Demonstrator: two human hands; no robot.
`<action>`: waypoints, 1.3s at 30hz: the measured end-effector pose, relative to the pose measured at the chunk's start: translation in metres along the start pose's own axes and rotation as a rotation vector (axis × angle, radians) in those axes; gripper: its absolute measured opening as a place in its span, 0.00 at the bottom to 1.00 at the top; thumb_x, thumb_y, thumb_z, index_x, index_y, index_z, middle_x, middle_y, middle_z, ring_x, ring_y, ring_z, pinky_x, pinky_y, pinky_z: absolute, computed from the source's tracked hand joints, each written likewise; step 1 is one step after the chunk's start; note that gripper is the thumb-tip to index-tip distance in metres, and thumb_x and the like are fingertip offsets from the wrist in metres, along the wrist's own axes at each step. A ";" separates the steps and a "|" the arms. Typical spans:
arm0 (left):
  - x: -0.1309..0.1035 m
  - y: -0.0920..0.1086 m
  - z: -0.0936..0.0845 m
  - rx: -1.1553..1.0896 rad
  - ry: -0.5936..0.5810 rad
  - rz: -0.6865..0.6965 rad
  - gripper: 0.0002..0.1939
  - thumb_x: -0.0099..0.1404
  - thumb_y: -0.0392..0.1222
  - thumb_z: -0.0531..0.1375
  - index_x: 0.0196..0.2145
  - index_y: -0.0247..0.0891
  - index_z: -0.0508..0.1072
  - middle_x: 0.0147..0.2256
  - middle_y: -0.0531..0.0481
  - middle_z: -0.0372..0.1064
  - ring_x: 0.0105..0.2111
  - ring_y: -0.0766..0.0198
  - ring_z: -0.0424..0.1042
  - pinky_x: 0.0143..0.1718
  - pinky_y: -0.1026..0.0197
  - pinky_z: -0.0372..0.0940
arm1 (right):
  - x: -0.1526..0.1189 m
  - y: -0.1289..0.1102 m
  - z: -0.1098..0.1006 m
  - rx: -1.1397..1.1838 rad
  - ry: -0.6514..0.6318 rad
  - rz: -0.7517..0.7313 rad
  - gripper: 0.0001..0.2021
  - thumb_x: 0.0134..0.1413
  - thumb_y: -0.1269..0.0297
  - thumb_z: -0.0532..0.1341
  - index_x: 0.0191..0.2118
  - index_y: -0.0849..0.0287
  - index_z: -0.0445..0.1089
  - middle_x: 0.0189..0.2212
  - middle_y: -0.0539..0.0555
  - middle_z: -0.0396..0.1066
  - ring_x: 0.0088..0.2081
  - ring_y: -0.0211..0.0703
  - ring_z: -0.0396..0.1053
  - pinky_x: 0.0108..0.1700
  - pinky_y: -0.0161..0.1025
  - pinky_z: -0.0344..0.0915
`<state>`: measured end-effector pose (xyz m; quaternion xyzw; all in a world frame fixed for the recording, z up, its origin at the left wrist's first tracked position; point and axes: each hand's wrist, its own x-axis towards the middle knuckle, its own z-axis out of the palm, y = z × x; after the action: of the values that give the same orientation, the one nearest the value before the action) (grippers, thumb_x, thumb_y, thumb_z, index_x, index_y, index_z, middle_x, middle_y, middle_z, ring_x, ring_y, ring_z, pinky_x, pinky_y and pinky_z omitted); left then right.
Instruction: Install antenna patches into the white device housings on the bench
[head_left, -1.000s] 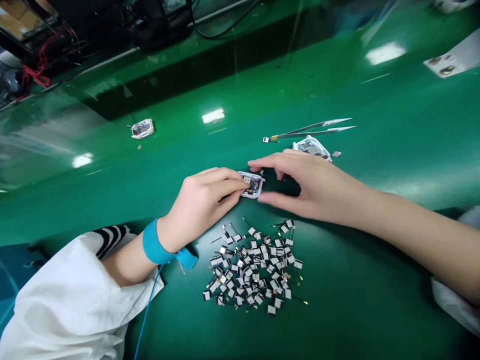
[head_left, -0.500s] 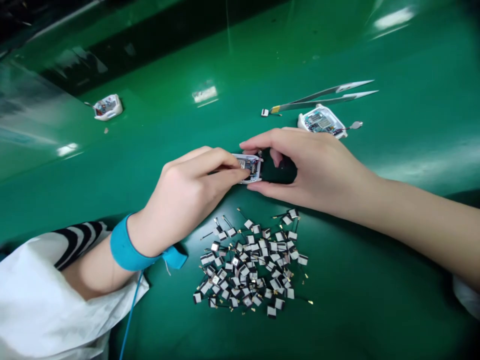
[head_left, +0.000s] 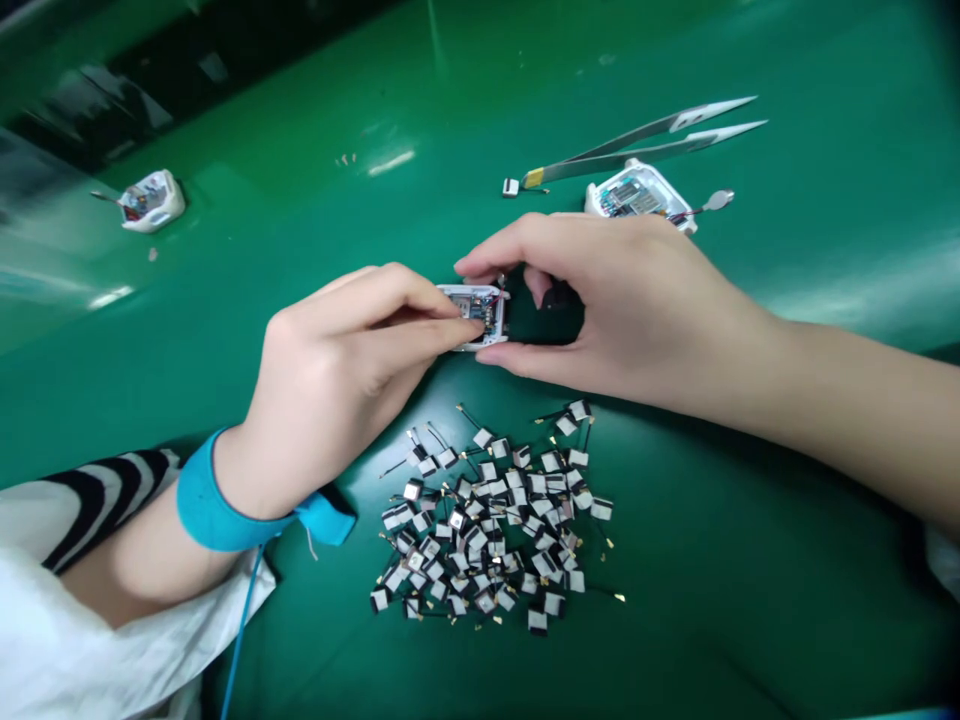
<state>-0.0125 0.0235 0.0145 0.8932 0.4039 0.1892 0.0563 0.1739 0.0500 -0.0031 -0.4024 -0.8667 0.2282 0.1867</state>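
Observation:
A small white watch-like case (head_left: 504, 318) with a circuit board inside lies level between my hands. My right hand (head_left: 637, 300) grips its right end, index finger along the far edge and thumb at the near edge, with a gap between palm and case. My left hand (head_left: 337, 350), wearing a blue wrist strap (head_left: 225, 500), closes over the case's left end. Its thumb tip presses on the board and the index finger rests beside it. The left end of the case and anything under those fingertips are hidden.
Below the hands lies a loose pile of small square modules with short black cables (head_left: 487, 530). Beyond my right hand are tweezers (head_left: 600, 160), one separate module (head_left: 511, 187) and another open white case (head_left: 637, 190). A third case (head_left: 154, 200) sits far left.
The view has shifted slightly, so everything appears a little higher and further left. Both hands keep their hold on the case, the left thumb still on the board.

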 end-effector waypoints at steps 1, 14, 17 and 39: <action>0.000 0.000 0.000 -0.008 0.000 -0.011 0.08 0.61 0.36 0.54 0.35 0.42 0.71 0.36 0.56 0.68 0.35 0.69 0.67 0.35 0.66 0.63 | 0.000 0.000 0.000 0.001 0.002 -0.002 0.19 0.46 0.57 0.59 0.45 0.57 0.60 0.39 0.48 0.66 0.43 0.42 0.65 0.43 0.40 0.63; 0.003 0.004 0.001 0.006 -0.004 -0.007 0.09 0.61 0.33 0.53 0.36 0.39 0.73 0.35 0.52 0.68 0.34 0.69 0.66 0.35 0.66 0.61 | 0.000 0.002 0.000 -0.062 0.030 -0.045 0.19 0.47 0.54 0.55 0.44 0.57 0.60 0.37 0.44 0.65 0.39 0.36 0.66 0.42 0.37 0.62; 0.002 0.004 0.001 0.002 0.009 -0.027 0.09 0.62 0.34 0.53 0.35 0.40 0.72 0.34 0.53 0.68 0.34 0.70 0.67 0.34 0.67 0.61 | 0.000 0.003 0.001 -0.073 0.054 -0.074 0.18 0.48 0.54 0.54 0.43 0.57 0.60 0.36 0.45 0.65 0.38 0.35 0.66 0.41 0.36 0.62; 0.004 0.008 0.002 0.107 -0.012 -0.020 0.09 0.62 0.34 0.52 0.35 0.38 0.72 0.34 0.51 0.67 0.33 0.69 0.65 0.33 0.65 0.60 | 0.001 0.005 0.001 -0.057 0.116 -0.158 0.13 0.45 0.62 0.59 0.38 0.59 0.62 0.32 0.46 0.67 0.32 0.34 0.65 0.34 0.32 0.60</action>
<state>-0.0040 0.0216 0.0160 0.8921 0.4219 0.1614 0.0130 0.1758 0.0528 -0.0068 -0.3503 -0.8896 0.1645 0.2426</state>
